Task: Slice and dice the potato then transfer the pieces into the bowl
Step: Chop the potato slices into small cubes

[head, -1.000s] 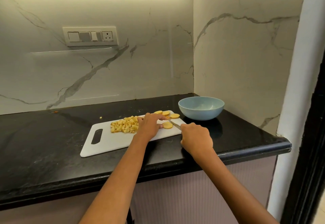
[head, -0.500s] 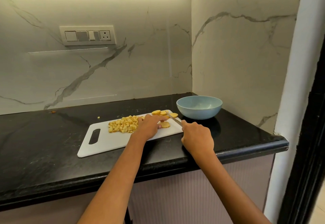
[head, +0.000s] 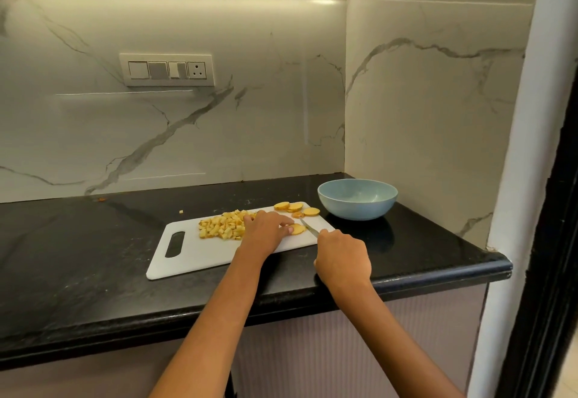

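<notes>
Steadying potato slice (head: 296,229), knife (head: 309,228) alongside

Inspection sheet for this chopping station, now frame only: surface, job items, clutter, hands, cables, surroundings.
Surface: black stone counter; white cutting board on it.
Job's things: diced potato piled on board; potato slices at its far right corner; blue bowl right of the board, apparently empty.
Clutter: small scraps on counter.
Grippers: left hand touches a slice; right hand grips knife.
Cables: nothing seen.
Surroundings: marble wall, switch panel.
</notes>
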{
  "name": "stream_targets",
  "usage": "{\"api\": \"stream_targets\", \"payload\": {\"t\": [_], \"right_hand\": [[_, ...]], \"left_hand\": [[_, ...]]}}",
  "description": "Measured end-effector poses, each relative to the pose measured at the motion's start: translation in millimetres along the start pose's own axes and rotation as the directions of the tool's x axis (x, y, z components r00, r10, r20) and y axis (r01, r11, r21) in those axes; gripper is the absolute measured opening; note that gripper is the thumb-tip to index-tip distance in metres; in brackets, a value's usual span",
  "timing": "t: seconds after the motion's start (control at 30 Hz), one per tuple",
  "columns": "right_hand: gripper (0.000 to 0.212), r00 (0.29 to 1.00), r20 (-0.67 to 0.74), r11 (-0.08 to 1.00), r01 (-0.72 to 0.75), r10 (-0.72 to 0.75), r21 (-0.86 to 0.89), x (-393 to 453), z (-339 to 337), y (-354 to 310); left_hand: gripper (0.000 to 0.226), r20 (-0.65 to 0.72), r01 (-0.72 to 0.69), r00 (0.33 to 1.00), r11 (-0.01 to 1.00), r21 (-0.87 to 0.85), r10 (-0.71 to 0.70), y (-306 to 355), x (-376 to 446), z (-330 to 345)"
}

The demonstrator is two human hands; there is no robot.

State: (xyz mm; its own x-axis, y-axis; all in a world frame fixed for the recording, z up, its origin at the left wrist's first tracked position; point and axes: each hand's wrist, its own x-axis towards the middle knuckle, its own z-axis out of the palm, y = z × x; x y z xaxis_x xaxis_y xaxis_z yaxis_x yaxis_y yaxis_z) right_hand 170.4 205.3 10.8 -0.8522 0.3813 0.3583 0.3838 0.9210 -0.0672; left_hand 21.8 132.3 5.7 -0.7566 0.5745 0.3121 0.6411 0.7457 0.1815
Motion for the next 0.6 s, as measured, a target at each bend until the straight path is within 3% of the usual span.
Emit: {"api": "stream_targets", "payload": {"t": [0.2, 0.4, 0.6], "right_hand": [[0.025, 1.0, 0.008, 1.0, 0.011, -0.011, -0.011, 4.1, -0.5, -4.0], [0.026, 1.0, 0.001, 1.0, -0.006, 0.006, 0.012, 2.4, 1.4, -3.6], [0.027, 0.997, 0.011, 0.997, 0.079, -0.079, -0.009, 6.1, 0.1, -4.6]], "left_hand": [[0.035, 0.098, -0.011, 0.995, 0.998, 0.058, 0.006, 3.1, -0.2, -1.1], [0.036, 0.078, 0.0, 0.997, 1.0, -0.024, 0.002, -2.1, 1.9, 1.6], [0.032, 0.056, -0.009, 0.998, 0.998, -0.056, 0.012, -5.8, 4.7, 4.4]]}}
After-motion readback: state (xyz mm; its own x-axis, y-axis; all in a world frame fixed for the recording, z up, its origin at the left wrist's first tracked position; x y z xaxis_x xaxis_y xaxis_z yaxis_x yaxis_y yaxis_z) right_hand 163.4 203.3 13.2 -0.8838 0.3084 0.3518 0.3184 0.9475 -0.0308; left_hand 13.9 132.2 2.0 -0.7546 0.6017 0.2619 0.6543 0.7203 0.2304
